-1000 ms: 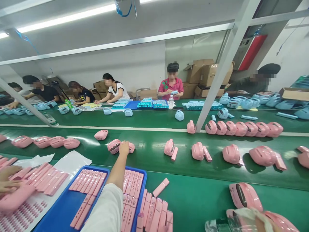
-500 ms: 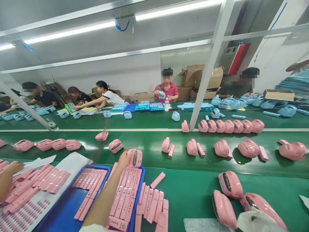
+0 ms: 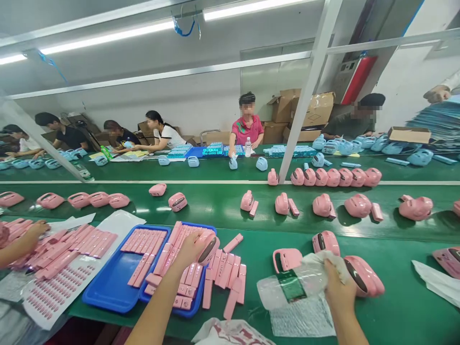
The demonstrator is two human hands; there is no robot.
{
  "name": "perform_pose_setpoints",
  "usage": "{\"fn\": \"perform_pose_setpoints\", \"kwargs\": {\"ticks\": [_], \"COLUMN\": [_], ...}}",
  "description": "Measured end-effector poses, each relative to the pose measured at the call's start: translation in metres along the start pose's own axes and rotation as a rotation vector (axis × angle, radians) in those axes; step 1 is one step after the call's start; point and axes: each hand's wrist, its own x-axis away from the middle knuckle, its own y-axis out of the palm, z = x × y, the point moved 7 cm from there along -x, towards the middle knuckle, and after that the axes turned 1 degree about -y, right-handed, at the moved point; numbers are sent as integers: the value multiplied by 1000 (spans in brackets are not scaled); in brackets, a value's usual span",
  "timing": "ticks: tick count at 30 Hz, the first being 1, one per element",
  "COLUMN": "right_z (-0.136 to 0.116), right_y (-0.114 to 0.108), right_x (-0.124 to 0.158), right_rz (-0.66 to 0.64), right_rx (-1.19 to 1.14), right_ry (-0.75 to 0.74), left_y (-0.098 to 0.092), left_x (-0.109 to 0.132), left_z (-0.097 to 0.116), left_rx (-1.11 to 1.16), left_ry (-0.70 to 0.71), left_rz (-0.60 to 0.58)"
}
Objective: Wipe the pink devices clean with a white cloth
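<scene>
My left hand (image 3: 190, 249) grips a rounded pink plastic housing (image 3: 209, 247) with a dark window, above a blue tray (image 3: 201, 306) filled with narrow pink bars. My right hand (image 3: 338, 280) is closed around a crumpled white cloth (image 3: 328, 261) and the neck end of a clear plastic bottle with a green label (image 3: 293, 286); the fingers are partly hidden. The bottle lies tilted over a white translucent sheet (image 3: 302, 316). Several pink housings sit around it, one behind the bottle (image 3: 287, 258) and another beyond my wrist (image 3: 364, 275).
A second blue tray (image 3: 108, 294) and a sticker sheet (image 3: 53, 292) lie left, beside a co-worker's hand (image 3: 38, 230) over loose pink bars. Farther back, pink housings (image 3: 282, 205) line the green belt (image 3: 212, 215). A slanted white post (image 3: 305, 96) rises ahead, with people seated beyond.
My right hand has come into view with the cloth and bottle. My left hand, still holding the housing, appears slightly lower and to the right. The view has shifted downward.
</scene>
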Motion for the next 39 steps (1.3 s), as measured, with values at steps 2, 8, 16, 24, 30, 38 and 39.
{"fn": "perform_pose_setpoints", "kwargs": {"ticks": [2,8,16,24,30,38,39], "right_z": [-17,-61,-76,-180,-193,-186,-184], "right_y": [18,76,47,106,123,127,127], "right_x": [8,39,-28,43,90,115,118], "right_rz": [-83,-523,-310,-389,-477,-460,-443], "right_rx": [26,29,127,-186,-95,2,-10], "right_ry": [-132,-458,-33,-297,-759,-706,-648], "left_y": [0,5,30,82,86,90,91], "left_x": [10,28,36,32,28,36,36], "left_z": [3,22,59,91,88,89,90], "left_rx": [64,125,420,863,913,809,773], "left_ry": [-22,47,36,-129,-170,-178,-159], "left_rz": [19,9,-138,-262,-269,-337,-368]}}
